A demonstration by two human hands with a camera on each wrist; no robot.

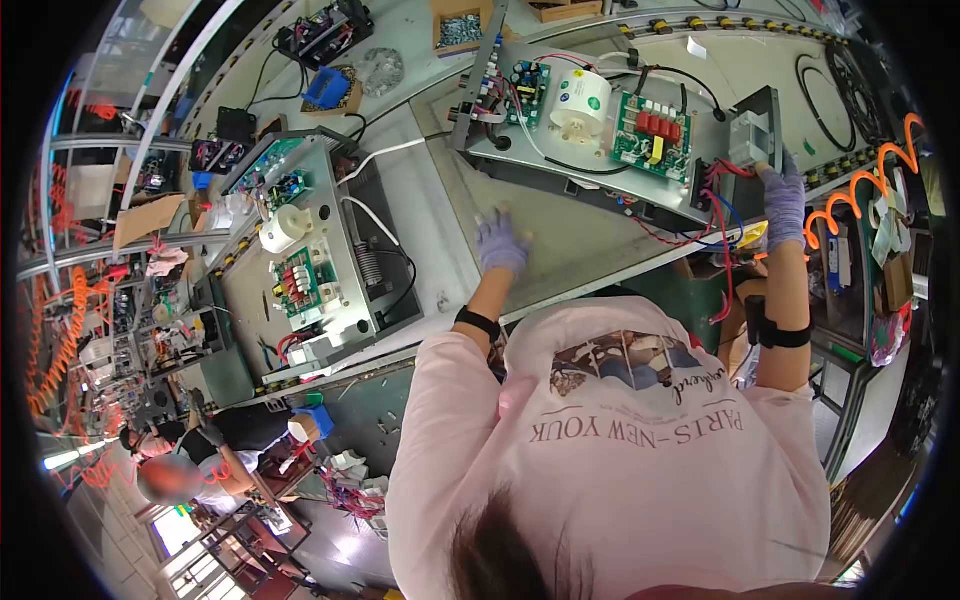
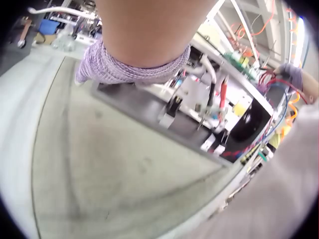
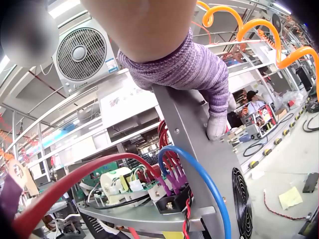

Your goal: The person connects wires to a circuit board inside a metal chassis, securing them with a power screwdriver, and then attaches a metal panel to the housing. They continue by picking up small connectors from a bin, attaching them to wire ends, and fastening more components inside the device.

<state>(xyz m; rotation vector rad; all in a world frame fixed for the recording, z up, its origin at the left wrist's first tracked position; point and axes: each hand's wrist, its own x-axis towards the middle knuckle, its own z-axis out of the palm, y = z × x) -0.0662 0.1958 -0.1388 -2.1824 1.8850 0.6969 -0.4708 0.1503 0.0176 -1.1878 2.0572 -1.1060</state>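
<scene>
A metal chassis with a white cylinder, green circuit boards and red and blue wires stands tilted on the bench. My gloved right hand grips the upper edge of its end panel; in the right wrist view the hand wraps over the panel, fingers down its face beside a round fan grille. My gloved left hand is spread over the bench mat near the chassis's lower edge, holding nothing visible. In the left wrist view that hand is mostly hidden behind the wrist.
A second chassis with boards and white cables lies to the left. Behind are a box of screws, a blue bin and a black cable coil. Orange coiled hoses hang at the right. Another person sits at lower left.
</scene>
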